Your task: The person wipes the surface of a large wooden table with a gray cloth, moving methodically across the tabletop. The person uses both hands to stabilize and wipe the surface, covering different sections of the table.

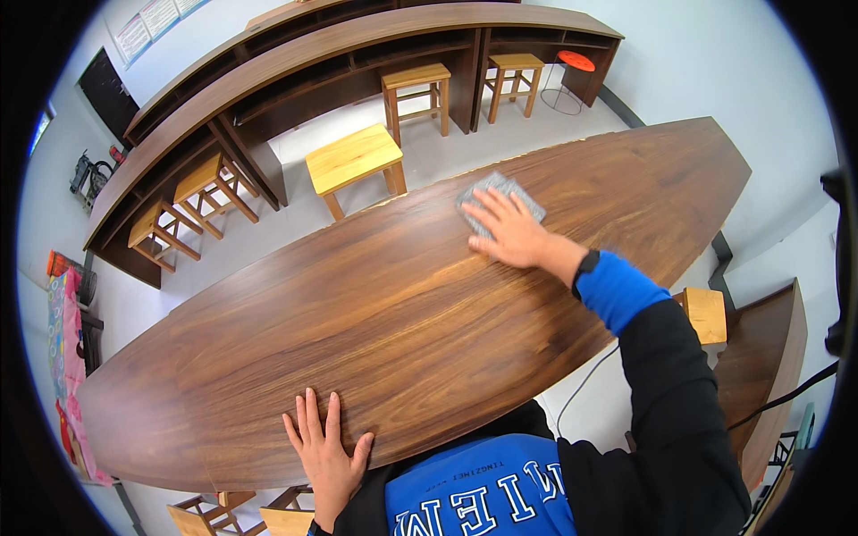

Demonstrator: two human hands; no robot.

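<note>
Under the spread palm of my right hand a folded grey cloth lies flat on the dark wood-grain tabletop. The cloth sits toward the far edge, right of the middle, and part of it is hidden by the hand. Slight blur shows on the right hand. My left hand rests palm down near the table's near edge, fingers apart, with nothing in it.
Beyond the table stand a long brown desk with shelves, a yellow wooden stool and a red round stool. The table's far edge looks chipped. A thin cable hangs at the near right, close to another wooden stool.
</note>
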